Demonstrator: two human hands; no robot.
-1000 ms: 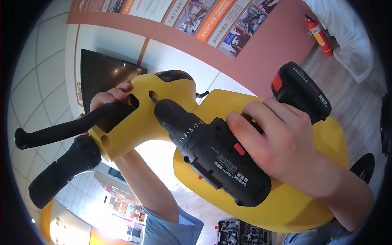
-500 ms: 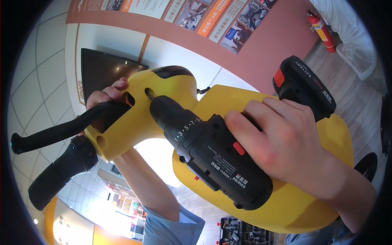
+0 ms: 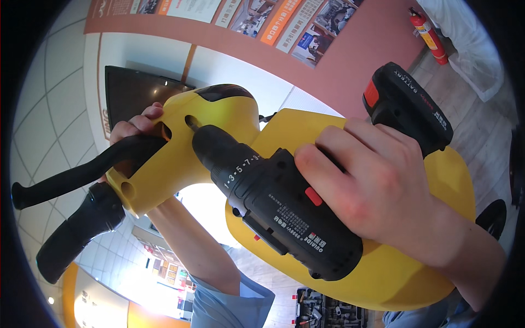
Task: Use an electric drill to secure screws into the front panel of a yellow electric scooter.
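Observation:
My right hand (image 3: 372, 175) is wrapped round the handle of a black cordless drill (image 3: 284, 213), with its battery pack (image 3: 410, 106) beyond my knuckles. The drill's bit end reaches into a round hole in the yellow handlebar cover (image 3: 219, 123) of a scooter. My left hand (image 3: 136, 123) grips the far side of that cover, fingers curled over its edge; the palm is hidden behind it. A black brake lever (image 3: 82, 169) and a black handlebar grip (image 3: 82, 232) stick out to the left. Below the cover is the yellow front panel (image 3: 350, 279).
A toolbox (image 3: 331, 311) with several tools lies open on the floor below. At the far right stand a red fire extinguisher (image 3: 428, 35) and a white plastic-draped object (image 3: 467, 54). A dark screen (image 3: 142, 90) hangs on the wall behind the cover.
The handlebar cover, the drill and both hands have shifted slightly left in the picture. The drill's tip stays at the same hole, and both holds are unchanged.

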